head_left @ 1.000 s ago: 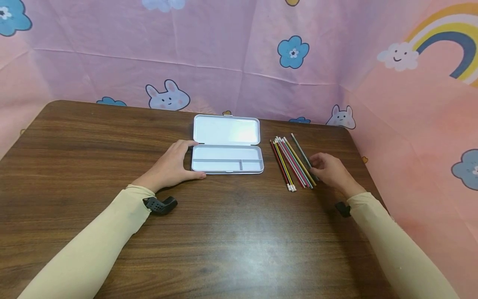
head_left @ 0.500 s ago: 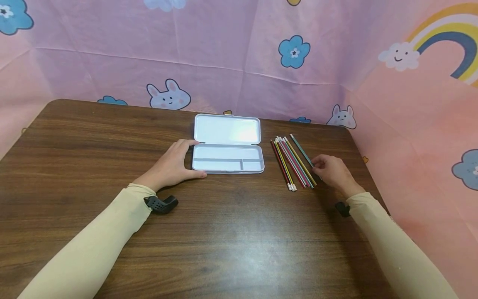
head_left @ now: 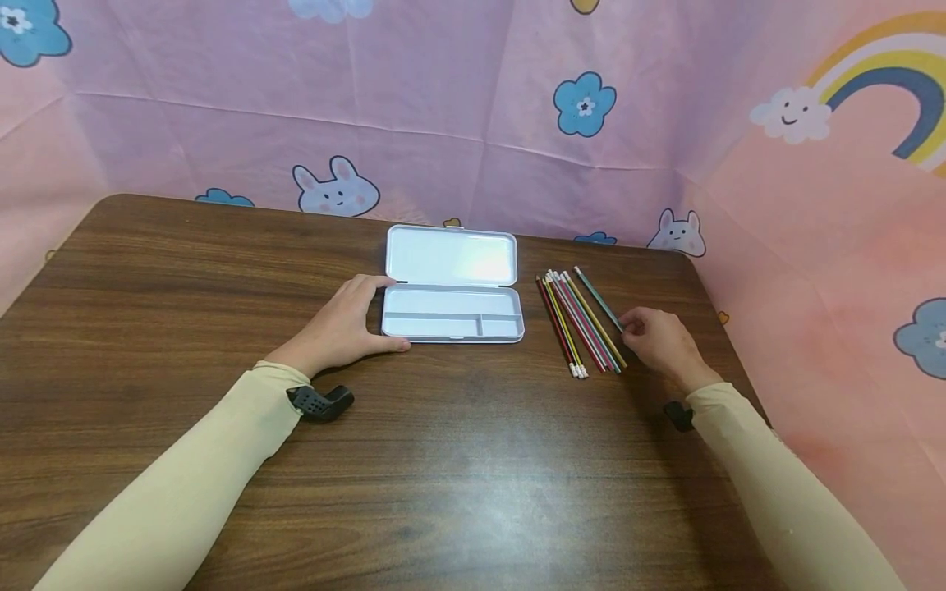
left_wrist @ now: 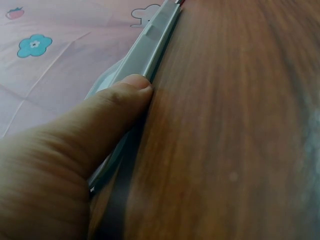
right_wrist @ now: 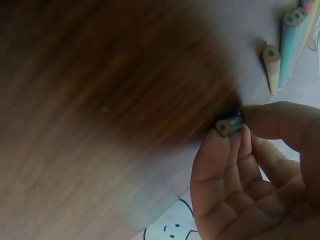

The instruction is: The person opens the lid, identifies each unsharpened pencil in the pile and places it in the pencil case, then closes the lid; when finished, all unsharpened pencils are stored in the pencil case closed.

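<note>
A white pencil case (head_left: 452,300) lies with its lid raised back on the table, its compartments bare. My left hand (head_left: 334,325) grips its left end, with the thumb (left_wrist: 117,102) along the front wall and the fingers at the hinge side. To the right of the case is a bundle of pencils (head_left: 580,320) in several colours. Just beyond that bundle, my right hand (head_left: 660,341) pinches the near end of a green pencil (head_left: 599,299) between thumb and fingers. In the right wrist view, the unsharpened end of this pencil (right_wrist: 229,125) shows between the fingertips.
The brown wooden table (head_left: 443,460) extends in front and to the left. A pink patterned cloth (head_left: 443,115) hangs behind it and along the right side. In the right wrist view, other pencil ends (right_wrist: 272,55) lie near the hand.
The green pencil's far end has shifted slightly nearer, and my right hand has moved slightly to the right with it. My left hand keeps its hold on the pencil case.
</note>
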Tool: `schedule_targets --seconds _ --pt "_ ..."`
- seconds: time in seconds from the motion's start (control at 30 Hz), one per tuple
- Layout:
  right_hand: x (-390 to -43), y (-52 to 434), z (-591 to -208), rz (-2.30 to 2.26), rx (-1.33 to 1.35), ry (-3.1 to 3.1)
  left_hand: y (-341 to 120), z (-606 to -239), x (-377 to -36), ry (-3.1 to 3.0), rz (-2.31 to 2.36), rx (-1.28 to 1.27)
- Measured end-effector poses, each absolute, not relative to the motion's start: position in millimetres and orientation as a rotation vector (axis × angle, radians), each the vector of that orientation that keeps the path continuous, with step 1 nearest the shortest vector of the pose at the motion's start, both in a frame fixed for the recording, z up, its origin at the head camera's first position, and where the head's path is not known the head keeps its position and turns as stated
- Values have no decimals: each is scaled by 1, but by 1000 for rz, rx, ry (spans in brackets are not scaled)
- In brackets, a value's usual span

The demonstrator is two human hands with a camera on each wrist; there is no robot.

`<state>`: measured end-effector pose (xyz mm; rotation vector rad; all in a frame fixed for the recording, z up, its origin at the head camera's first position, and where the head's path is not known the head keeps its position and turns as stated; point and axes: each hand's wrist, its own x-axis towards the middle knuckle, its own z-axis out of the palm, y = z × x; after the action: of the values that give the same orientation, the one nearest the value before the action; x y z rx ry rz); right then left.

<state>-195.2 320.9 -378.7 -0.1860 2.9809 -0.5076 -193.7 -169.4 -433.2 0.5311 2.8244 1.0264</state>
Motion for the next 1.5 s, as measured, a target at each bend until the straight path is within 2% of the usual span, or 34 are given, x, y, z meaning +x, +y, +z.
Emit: schedule_targets --seconds 0.8,1.17,1.5 --pt "-191 323 -378 -435 -104 3020 -170 -432 -193 2827 1021 542" --pt "-188 316 -369 -394 -447 3272 -170 -432 -193 2822 1029 537" --pt "-190 290 -360 -448 -689 3374 -170 -432 -193 2820 1033 540"
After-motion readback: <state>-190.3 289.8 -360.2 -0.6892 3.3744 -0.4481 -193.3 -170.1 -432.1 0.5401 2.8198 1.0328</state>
